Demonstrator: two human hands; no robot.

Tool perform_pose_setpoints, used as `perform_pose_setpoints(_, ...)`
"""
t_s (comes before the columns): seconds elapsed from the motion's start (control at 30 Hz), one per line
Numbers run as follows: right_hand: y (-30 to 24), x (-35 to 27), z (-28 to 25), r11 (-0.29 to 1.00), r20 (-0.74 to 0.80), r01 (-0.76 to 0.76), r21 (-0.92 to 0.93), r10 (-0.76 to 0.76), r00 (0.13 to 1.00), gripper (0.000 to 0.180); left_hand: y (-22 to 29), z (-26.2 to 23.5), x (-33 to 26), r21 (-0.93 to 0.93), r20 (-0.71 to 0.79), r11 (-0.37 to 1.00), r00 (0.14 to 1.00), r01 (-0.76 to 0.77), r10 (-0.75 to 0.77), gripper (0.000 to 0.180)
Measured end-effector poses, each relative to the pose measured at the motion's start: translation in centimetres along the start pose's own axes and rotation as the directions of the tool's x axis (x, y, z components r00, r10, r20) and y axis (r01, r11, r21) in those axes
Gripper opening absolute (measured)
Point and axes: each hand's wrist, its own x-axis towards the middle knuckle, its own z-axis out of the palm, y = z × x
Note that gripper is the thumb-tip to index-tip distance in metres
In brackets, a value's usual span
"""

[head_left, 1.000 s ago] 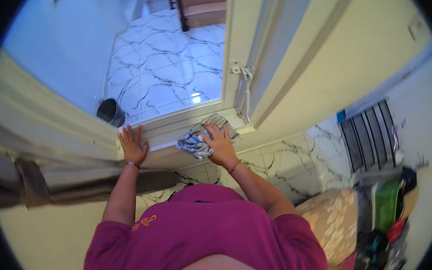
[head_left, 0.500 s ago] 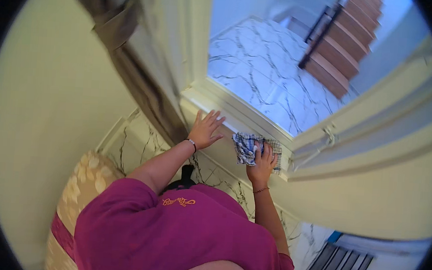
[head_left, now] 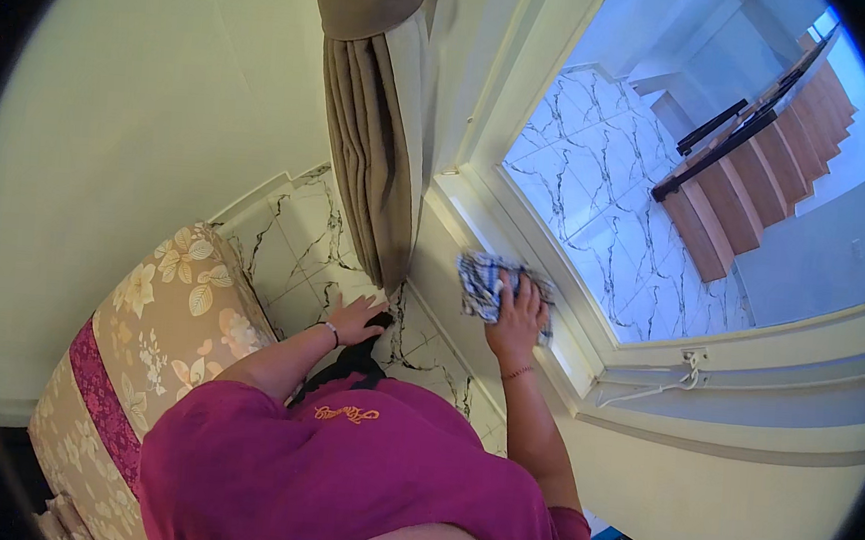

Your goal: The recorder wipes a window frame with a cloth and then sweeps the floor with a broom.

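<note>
A crumpled blue, white and black checkered cloth (head_left: 478, 285) lies against the window sill (head_left: 449, 211). My right hand (head_left: 517, 321) presses on it from above, with the fingers bent over the fabric. My left hand (head_left: 357, 318) hangs free of the sill, close to the lower end of the brown curtain (head_left: 370, 155). Its fingers are spread and hold nothing. Part of my dark-clothed leg (head_left: 351, 360) shows just under that hand.
A bed with a beige floral cover (head_left: 180, 293) and a purple band stands on my left. Marble-patterned floor (head_left: 300, 226) runs beneath the wall. Past the window pane, wooden stairs (head_left: 749, 192) rise. A white window latch (head_left: 690, 363) sits on the frame at right.
The view has turned, bringing more of the bed into sight. My left hand has come off the sill and back toward me. My right hand has slid the cloth along the sill toward the curtain.
</note>
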Motion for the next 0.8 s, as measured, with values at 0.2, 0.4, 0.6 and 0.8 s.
perform_pose_setpoints(0.2, -3.3, 4.7, 1.3, 0.993, 0.031, 0.096, 0.076, -0.099, 0.995, 0.067, -0.8, 0.7, 0.6, -0.073, 0.076, 0.997, 0.997, -0.009, 0.015, 0.059)
perform_pose_setpoints(0.4, -1.1, 2.5, 1.0, 0.987, -0.061, 0.150, 0.053, -0.147, 0.987, 0.054, -1.6, -1.6, 3.3, -0.263, -0.036, 0.959, 0.994, -0.111, 0.105, 0.052)
perform_pose_setpoints(0.6, 3.0, -3.7, -2.1, 0.998, -0.162, -0.010, 0.063, 0.020, 0.987, 0.038, -0.4, -6.7, 5.8, -0.422, -0.199, 0.861, 0.956, -0.284, 0.217, 0.046)
perform_pose_setpoints(0.8, 6.0, -4.9, -6.1, 0.057, 0.290, -0.507, 0.860, 0.763, 0.578, 0.031, 4.9, -14.9, 8.4, -0.326, -0.424, 0.707, 0.765, -0.628, 0.484, 0.041)
